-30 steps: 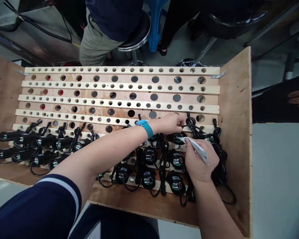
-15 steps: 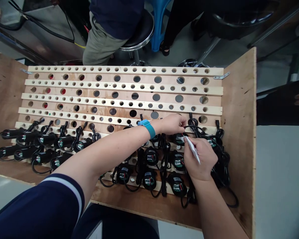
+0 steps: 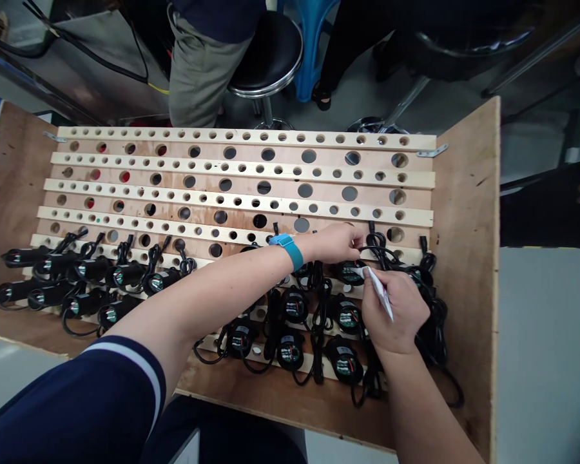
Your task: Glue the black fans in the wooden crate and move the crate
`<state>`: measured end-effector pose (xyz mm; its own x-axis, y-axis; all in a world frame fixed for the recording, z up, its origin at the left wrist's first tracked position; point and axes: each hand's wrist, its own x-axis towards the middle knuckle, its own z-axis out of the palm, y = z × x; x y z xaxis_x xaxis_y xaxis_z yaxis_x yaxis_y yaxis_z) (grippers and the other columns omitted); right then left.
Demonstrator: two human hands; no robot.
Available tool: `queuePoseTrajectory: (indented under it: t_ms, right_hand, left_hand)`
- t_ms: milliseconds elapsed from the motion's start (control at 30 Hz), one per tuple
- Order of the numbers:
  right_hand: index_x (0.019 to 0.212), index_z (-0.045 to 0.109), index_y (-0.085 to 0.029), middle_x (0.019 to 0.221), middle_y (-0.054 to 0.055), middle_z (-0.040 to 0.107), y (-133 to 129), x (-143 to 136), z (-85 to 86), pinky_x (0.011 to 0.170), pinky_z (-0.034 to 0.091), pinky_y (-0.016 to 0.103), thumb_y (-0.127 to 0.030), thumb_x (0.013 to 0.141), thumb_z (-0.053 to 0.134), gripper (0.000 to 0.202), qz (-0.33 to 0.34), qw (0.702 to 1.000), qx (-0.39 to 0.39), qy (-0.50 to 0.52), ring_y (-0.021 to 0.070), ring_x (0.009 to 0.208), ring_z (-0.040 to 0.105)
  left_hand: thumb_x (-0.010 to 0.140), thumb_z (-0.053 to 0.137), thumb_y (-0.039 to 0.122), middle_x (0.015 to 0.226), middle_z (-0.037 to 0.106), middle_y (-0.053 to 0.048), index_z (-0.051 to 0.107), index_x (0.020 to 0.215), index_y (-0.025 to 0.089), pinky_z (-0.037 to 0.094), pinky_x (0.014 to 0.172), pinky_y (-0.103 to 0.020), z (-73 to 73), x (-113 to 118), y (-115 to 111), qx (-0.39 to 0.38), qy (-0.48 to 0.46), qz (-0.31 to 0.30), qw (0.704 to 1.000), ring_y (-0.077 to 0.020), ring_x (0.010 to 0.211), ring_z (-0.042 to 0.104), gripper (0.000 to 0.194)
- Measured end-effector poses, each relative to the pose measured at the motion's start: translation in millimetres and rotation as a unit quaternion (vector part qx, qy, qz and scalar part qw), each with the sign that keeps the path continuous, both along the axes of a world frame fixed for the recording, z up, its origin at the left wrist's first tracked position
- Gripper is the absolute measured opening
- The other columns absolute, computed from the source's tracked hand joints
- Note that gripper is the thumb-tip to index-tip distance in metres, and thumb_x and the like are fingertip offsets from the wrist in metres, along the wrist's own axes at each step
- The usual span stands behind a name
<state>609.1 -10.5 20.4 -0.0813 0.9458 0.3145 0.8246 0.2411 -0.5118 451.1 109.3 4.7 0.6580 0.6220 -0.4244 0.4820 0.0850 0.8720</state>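
Note:
A white squeeze tube (image 3: 381, 293) is gripped in my right hand (image 3: 397, 316), its narrow tip touching or just over the open end of a round black device (image 3: 352, 273). Green circuit board shows inside that device. At the device's far edge my left hand (image 3: 342, 241) is closed, with fingers pinched where a black cable (image 3: 377, 248) leads off to the right. The fingertips are partly hidden. Nearer to me sit more such devices, among them one (image 3: 344, 361) with red wires on its board. A blue-green band (image 3: 290, 250) circles my left wrist.
The wooden rack (image 3: 251, 169) has rows of round holes and high side boards (image 3: 468, 258). More black devices with bundled cables (image 3: 89, 270) lie on the left. Beyond the rack are a seated person (image 3: 198, 71), a round black stool (image 3: 268, 55) and a blue stool (image 3: 309, 51).
My right hand and the white tube have shifted slightly right in view. My left hand stays by the same device. The seated person's body has moved a little.

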Motion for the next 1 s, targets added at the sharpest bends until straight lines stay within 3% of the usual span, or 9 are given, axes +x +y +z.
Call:
queuePoseTrajectory:
  t_ms: [767, 867, 933, 1000]
  right_hand:
    - [0.088, 0.065, -0.015, 0.085, 0.005, 0.069, 0, 1, 3.8, 0.076, 0.052, 0.026, -0.019, 0.089, 0.063, 0.005, -0.014, 1.0, 0.012, -0.001, 0.0143, 0.081, 0.064]
    - [0.085, 0.068, -0.015, 0.084, 0.005, 0.07, -4, -2, 14.7, 0.077, 0.052, 0.027, -0.023, 0.088, 0.064, 0.009, -0.061, 0.998, -0.012, 0.007, 0.015, 0.082, 0.065]
    - [0.082, 0.07, -0.016, 0.082, 0.005, 0.07, -10, -3, 24.3, 0.078, 0.052, 0.029, -0.029, 0.087, 0.067, 0.015, -0.142, 0.987, -0.053, 0.046, 0.0162, 0.08, 0.066]
    - [0.09, 0.072, -0.017, 0.082, 0.005, 0.07, -17, -4, 32.5, 0.076, 0.054, 0.031, -0.037, 0.085, 0.07, 0.021, -0.238, 0.953, -0.116, 0.144, 0.0175, 0.076, 0.068]
  left_hand:
    - [0.08, 0.06, 0.017, 0.075, 0.063, 0.001, 0.057, 0.086, 0.015, 0.037, 0.059, -0.023, 0.3, 0, -1, -0.006, 0.008, 0.005, 1.0, -0.0101, 0.063, 0.052, 0.006]
    - [0.08, 0.06, 0.017, 0.078, 0.064, 0.0, 0.058, 0.086, 0.015, 0.037, 0.059, -0.023, -0.5, 0, -2, -0.011, 0.007, 0.008, 1.0, -0.0104, 0.065, 0.053, 0.007]
    - [0.08, 0.06, 0.018, 0.078, 0.063, 0.001, 0.057, 0.086, 0.015, 0.037, 0.059, -0.023, -1.1, 0, -2, -0.018, 0.006, 0.009, 1.0, -0.0101, 0.064, 0.053, 0.007]
    - [0.08, 0.06, 0.018, 0.077, 0.063, 0.001, 0.057, 0.087, 0.015, 0.037, 0.06, -0.024, -0.9, -1, -2, -0.024, 0.006, 0.008, 1.0, -0.0097, 0.063, 0.052, 0.007]
